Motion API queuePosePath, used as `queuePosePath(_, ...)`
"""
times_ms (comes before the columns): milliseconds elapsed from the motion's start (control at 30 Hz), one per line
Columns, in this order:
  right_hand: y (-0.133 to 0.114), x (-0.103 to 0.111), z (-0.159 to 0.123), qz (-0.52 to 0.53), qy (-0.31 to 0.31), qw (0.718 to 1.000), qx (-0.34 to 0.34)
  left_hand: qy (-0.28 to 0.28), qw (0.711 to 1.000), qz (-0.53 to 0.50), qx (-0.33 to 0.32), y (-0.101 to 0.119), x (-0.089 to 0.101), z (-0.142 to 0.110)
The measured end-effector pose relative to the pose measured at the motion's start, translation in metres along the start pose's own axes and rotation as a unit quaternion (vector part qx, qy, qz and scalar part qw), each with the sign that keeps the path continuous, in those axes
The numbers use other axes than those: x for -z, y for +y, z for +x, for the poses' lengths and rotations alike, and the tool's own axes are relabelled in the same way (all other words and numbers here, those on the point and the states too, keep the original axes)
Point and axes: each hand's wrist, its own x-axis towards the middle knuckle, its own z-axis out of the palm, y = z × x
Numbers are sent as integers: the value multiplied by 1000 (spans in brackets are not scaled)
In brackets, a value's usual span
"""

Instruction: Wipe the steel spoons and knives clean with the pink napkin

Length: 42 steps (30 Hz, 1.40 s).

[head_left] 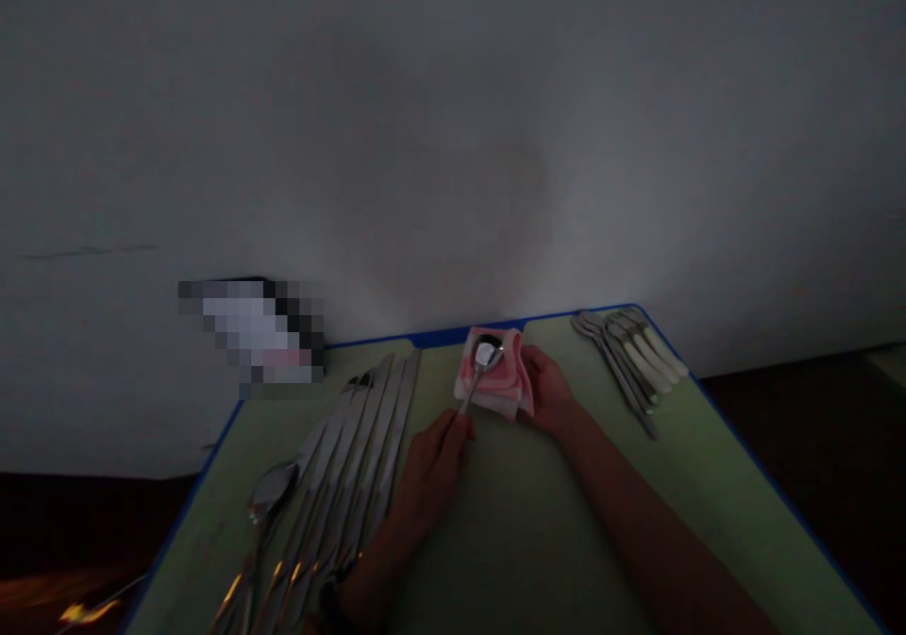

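Observation:
My left hand (437, 458) is closed on the handle of a metal spoon (484, 356), whose bowl points away from me. Behind the spoon's bowl is a folded pink and white cloth (511, 394), gripped at its right side by my right hand (548, 392). The fingers of that hand are partly hidden behind the cloth. Left of my left hand lie several long metal knives (368, 427) side by side, with a large spoon (275, 486) at their left.
At the table's far right corner lie several metal spoons (614, 361) and several white-handled utensils (647, 357). A blurred-out object (251, 333) stands at the far left corner. The green table (524, 541) has a blue edge and meets a grey wall (453, 144).

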Motion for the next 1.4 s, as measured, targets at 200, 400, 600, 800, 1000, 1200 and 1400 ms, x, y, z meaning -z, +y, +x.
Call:
queuePosePath(200,0,-4,2,-5,-40,999,-7,12,1000,5,-7,2,-1,1)
queuePosePath(400,-2,1,1,-2,-41,999,4,21,1000,22,-4,5,-2,2)
queuePosePath(600,-2,1,0,-11,-33,999,11,15,999,20,-20,5,-2,2)
queuePosePath(800,-2,0,1,-22,-37,999,18,15,999,36,-17,6,-2,2)
queuePosePath(1000,0,-1,2,-28,-53,998,19,11,999,32,-16,4,-2,2)
queuePosePath(1200,-2,1,1,3,-31,999,9,11,999,32,-20,7,-2,2)
queuePosePath(1400,-1,0,2,7,-39,999,13,6,999,28,-24,4,-3,2)
